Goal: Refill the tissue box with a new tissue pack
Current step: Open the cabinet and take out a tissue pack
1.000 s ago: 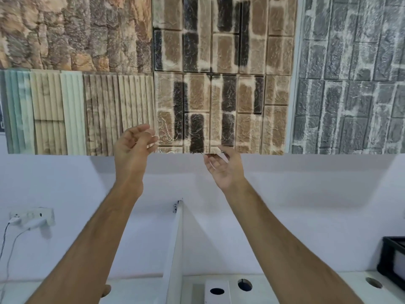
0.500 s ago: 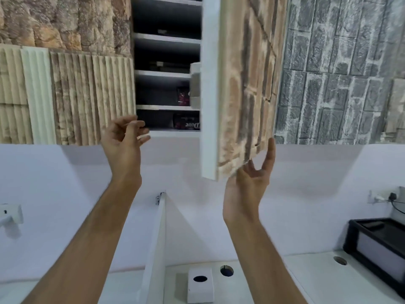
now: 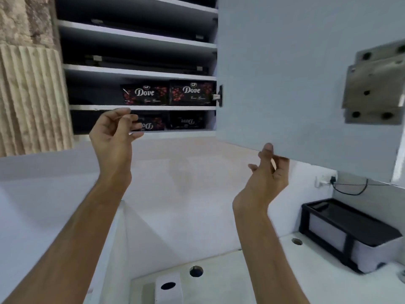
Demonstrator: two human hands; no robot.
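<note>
Head view looks up at an open wall cabinet (image 3: 135,71) with its door (image 3: 295,84) swung out to the right. Four dark packs marked "Dove" sit inside — two on one shelf (image 3: 142,107), left pack (image 3: 145,94) and right pack (image 3: 192,93) side by side, and two more below it, lower left (image 3: 151,124) and lower right (image 3: 188,122).

Left hand (image 3: 111,137) is raised in front of the bottom shelf, fingers (image 3: 129,118) loosely curled and slightly apart, tips just before the lower left pack; contact cannot be told. Right hand (image 3: 267,174) is at the door's lower edge, fingers bent, thumb tip against the door's inner face.

Down on the white counter (image 3: 230,270) stands a white box (image 3: 168,290) with an oval hole on top, well below both hands. A black-framed bin (image 3: 350,233) sits at the right.
</note>
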